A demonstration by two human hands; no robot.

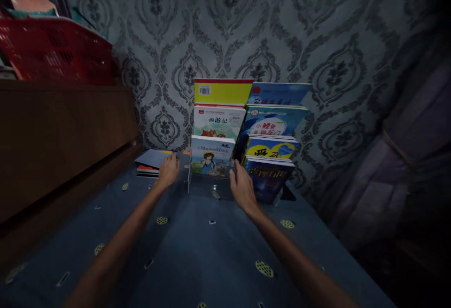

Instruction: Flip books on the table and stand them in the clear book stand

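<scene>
A low book stack (pixel 152 159) lies just left of the left hand (pixel 169 170), whose grip I cannot tell; the right hand (pixel 244 186), thumb and fingers parted, has upright storybooks (pixel 213 160) in a clear rack (pixel 204 186) before it

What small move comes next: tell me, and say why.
Probably lift the top book from the left stack with the left hand. That hand is at the stack's right edge, and the right hand is at the clear rack, whose front left part shows the tablecloth through it, while a dark blue book stands front right.
</scene>
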